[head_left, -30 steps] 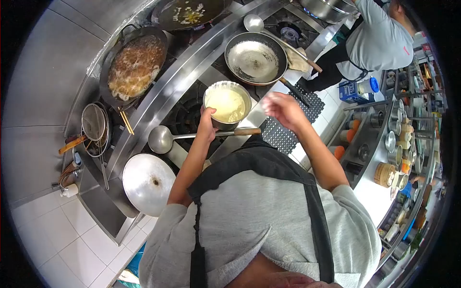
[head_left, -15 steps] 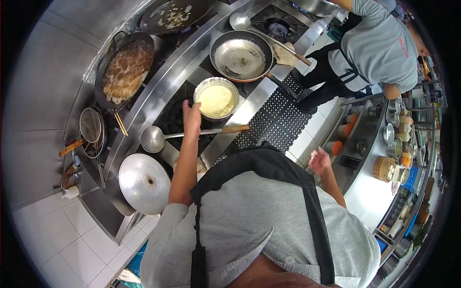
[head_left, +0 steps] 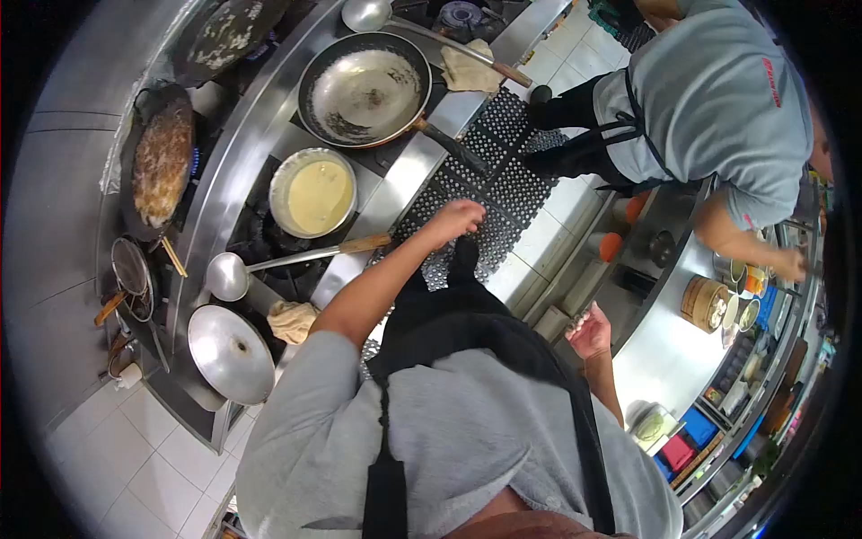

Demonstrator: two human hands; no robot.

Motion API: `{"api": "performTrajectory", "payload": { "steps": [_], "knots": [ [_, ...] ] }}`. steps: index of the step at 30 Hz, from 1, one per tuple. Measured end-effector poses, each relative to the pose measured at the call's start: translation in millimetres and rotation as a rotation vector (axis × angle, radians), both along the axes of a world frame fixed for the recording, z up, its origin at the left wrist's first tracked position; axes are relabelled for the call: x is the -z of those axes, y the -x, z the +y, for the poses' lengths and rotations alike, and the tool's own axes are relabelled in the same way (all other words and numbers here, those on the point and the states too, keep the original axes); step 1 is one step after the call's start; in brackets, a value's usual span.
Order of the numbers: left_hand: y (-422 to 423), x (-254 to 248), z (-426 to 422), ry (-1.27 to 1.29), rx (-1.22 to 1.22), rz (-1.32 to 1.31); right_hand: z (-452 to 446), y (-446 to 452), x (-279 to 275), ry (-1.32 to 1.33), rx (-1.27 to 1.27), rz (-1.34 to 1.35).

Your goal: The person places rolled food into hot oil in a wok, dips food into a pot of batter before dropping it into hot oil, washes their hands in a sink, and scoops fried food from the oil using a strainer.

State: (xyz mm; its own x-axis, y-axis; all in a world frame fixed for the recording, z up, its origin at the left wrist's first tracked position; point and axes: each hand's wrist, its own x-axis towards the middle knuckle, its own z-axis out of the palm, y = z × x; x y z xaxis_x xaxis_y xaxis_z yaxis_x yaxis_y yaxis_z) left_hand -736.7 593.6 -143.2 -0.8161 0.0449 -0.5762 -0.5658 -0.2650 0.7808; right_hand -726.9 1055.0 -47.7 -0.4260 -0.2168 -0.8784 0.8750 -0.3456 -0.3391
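My left hand [head_left: 456, 223] hovers above the black floor mat, fingers curled closed, and nothing shows in it. The stove edge with a ladle [head_left: 230, 274] is nearest to it. Away from both hands, a metal bowl [head_left: 280, 199] of pale yellow batter [head_left: 321, 196] sits on a burner. My right hand [head_left: 590, 332] is beside the steel counter, palm up, fingers apart and loosely bent. Whitish residue covers its fingers; I see no object held there.
A frying pan [head_left: 370, 90] stands beyond the bowl, its handle reaching over the aisle. Behind are a wok of browned food [head_left: 162, 166] and another dark wok [head_left: 229, 40]. A co-worker [head_left: 709, 99] stands ahead at the counter [head_left: 660, 341], near a bamboo steamer [head_left: 700, 301].
My left hand has left the batter bowl and swung right over the aisle, its fingers closing. The view has turned toward the counter. The co-worker's arm has reached out over the counter.
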Motion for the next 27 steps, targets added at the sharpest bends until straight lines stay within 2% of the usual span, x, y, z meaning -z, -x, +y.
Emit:
{"api": "performTrajectory", "payload": {
  "steps": [1, 3, 4, 6, 7, 9, 10, 11, 14, 16, 17, 19, 21, 23, 24, 26, 27],
  "knots": [
    [21.2, 23.3, 4.0, 0.017, -0.070, -0.103, 5.4, 2.5, -9.6, -0.011, -0.003, -0.003],
    [66.2, 66.1, 1.4, 0.008, -0.288, -0.262, 11.4, 3.3, -38.6, 0.020, -0.042, 0.163],
    [83.9, 87.1, 1.9, 0.004, -0.299, -0.263, 19.8, 1.2, -45.6, 0.049, -0.019, 0.177],
    [120.8, 131.2, -2.1, -0.443, -0.779, -0.252, 33.3, -6.7, -64.6, 0.055, 0.045, 0.168],
    [146.4, 163.2, -3.4, -0.420, -0.885, -0.304, 35.1, -10.6, -76.5, 0.032, 0.086, 0.146],
    [168.9, 120.8, -13.4, -0.319, -0.882, -0.446, 32.9, -14.1, -89.3, 0.098, 0.074, 0.189],
    [178.2, 125.2, -13.9, -0.239, -0.891, -0.409, 38.0, -17.5, -90.0, 0.003, 0.116, 0.139],
    [186.0, 136.9, -18.3, -0.318, -0.920, -0.457, 46.4, -21.7, -90.4, -0.097, 0.164, 0.090],
    [175.8, 120.5, -18.2, -0.324, -0.932, -0.315, 72.0, -32.6, -88.5, -0.165, 0.158, 0.050],
    [163.5, 112.9, -15.0, -0.274, -0.827, -0.069, 62.2, -31.7, -96.5, -0.196, 0.182, 0.055],
    [167.2, 108.1, -15.0, -0.274, -0.827, -0.068, 60.0, -30.7, -98.6, -0.229, 0.208, 0.059],
    [175.7, 83.5, -18.7, -0.405, -0.896, -0.277, 57.8, -26.2, -100.1, -0.229, 0.154, 0.068],
    [174.8, 89.2, -20.5, -0.419, -0.873, -0.205, 48.4, -17.6, -101.9, -0.158, 0.132, 0.113],
    [174.5, 66.7, -23.7, -0.374, -0.835, -0.313, 43.1, -6.6, -100.6, -0.137, 0.134, 0.106],
    [172.8, 70.2, -26.5, -0.325, -0.784, -0.330, 42.5, -3.0, -100.7, -0.120, 0.140, 0.092],
    [171.1, 145.5, -10.0, -0.256, -0.778, -0.340, 45.3, 3.7, -89.9, -0.080, 0.071, 0.143],
    [166.7, 165.9, -9.4, -0.182, -0.766, -0.354, 43.7, 7.8, -84.5, -0.036, 0.008, 0.191]
  ]
}}
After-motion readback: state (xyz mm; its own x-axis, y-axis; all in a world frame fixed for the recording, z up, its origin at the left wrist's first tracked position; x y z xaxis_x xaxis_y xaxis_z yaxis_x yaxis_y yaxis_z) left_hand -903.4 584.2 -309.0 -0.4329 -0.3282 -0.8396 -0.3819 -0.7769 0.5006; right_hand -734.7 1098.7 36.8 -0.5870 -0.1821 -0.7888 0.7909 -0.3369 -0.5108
